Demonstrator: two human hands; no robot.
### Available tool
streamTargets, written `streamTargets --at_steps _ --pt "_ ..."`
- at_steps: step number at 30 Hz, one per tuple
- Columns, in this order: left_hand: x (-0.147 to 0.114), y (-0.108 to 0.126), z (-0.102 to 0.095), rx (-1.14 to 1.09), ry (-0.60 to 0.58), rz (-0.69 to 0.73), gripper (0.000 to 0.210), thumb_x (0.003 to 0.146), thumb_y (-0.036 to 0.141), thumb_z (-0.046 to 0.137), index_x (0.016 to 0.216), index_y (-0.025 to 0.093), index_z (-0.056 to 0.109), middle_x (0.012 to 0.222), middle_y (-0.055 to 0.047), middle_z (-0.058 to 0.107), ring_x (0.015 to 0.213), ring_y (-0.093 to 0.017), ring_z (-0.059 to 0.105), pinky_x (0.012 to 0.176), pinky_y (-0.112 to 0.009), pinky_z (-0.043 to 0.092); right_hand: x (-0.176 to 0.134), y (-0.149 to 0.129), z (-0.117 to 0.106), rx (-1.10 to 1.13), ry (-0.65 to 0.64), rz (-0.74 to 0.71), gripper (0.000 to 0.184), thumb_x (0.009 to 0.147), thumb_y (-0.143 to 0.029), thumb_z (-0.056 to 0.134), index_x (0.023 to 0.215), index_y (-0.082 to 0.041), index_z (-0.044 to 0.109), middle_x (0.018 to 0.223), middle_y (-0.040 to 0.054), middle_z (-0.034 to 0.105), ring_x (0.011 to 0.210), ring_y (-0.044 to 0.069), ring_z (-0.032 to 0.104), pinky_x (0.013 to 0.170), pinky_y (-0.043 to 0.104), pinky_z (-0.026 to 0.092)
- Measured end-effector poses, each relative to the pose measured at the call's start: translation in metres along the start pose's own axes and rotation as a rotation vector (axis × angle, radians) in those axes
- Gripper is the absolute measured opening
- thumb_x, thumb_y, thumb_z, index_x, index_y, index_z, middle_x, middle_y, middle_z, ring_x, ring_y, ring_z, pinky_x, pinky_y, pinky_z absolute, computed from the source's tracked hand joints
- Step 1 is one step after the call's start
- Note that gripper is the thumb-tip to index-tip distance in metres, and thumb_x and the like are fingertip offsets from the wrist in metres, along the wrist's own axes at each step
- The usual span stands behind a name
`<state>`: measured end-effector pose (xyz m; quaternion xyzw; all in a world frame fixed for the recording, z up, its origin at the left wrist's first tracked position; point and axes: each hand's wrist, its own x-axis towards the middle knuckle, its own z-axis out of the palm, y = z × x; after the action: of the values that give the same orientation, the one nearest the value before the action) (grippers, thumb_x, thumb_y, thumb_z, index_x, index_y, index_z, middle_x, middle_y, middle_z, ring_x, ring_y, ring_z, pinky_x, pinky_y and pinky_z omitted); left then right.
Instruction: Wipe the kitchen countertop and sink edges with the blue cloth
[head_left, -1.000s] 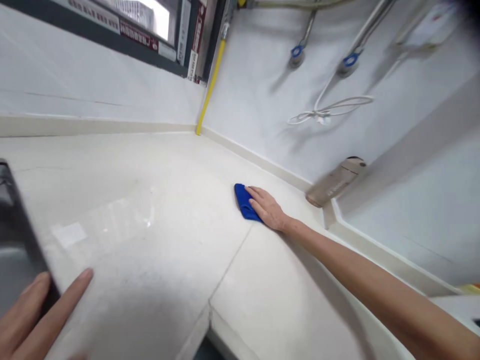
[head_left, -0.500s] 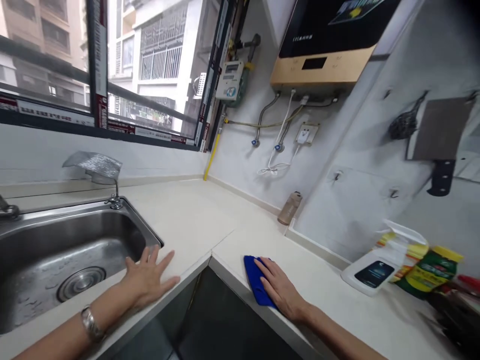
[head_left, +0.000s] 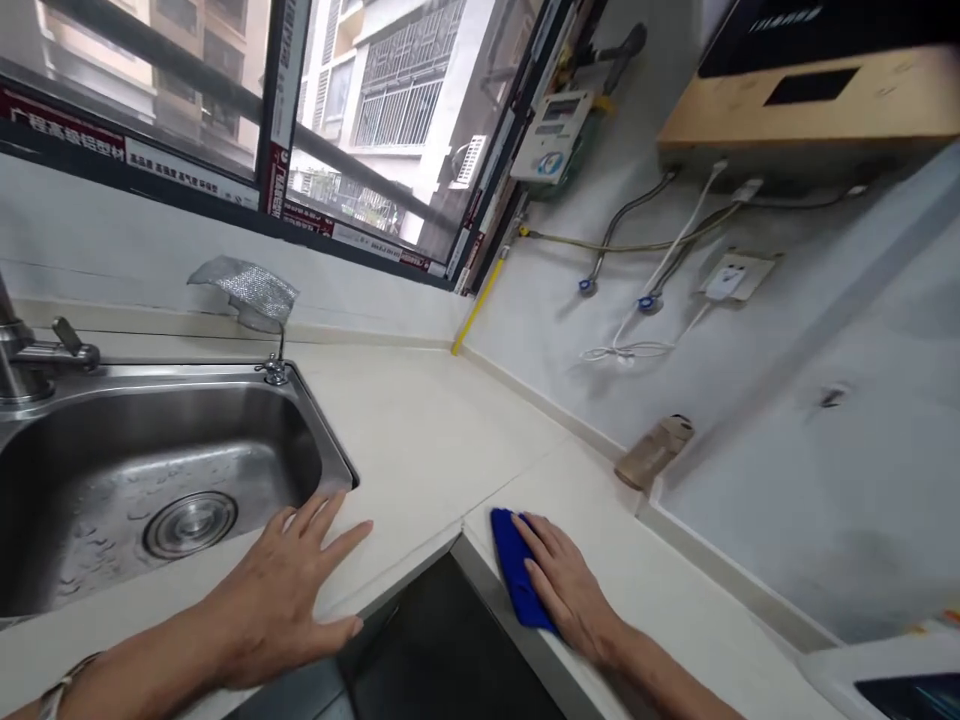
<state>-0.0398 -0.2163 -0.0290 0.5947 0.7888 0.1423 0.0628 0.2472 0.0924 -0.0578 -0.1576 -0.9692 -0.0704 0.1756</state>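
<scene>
In the head view, my left hand (head_left: 281,590) is open with its fingers spread, over the front strip of the white countertop (head_left: 420,420) beside the sink's near right corner. Nothing is in it. My right hand (head_left: 568,583) presses a folded blue cloth (head_left: 517,580) onto the countertop, just right of the inner corner. Its fingers lie over the cloth's right part, and the cloth reaches the front edge.
The steel sink (head_left: 247,420) with its faucet (head_left: 56,350) is at left. A brown bottle (head_left: 654,453) stands against the wall. A white bottle (head_left: 885,670) is partly in view at lower right. Dark cabinet fronts (head_left: 442,650) lie below the corner.
The view has turned right and tipped closer to the counter. My left hand has lifted or shifted slightly, thumb more apart. My right hand stays on the blue cloth near the corner.
</scene>
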Motion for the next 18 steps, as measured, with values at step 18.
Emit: streamTargets --at_steps 18 --pt "-0.003 0.007 -0.011 0.032 -0.094 -0.036 0.088 0.08 0.064 0.064 0.154 0.037 0.026 0.166 -0.013 0.006 0.151 -0.041 0.007 0.118 -0.069 0.017 0.234 -0.014 0.069 -0.012 -0.085 0.112 0.06 0.103 -0.043 0.02 0.152 -0.014 0.038 0.15 0.0155 0.045 0.139 0.026 0.038 0.116 0.04 0.026"
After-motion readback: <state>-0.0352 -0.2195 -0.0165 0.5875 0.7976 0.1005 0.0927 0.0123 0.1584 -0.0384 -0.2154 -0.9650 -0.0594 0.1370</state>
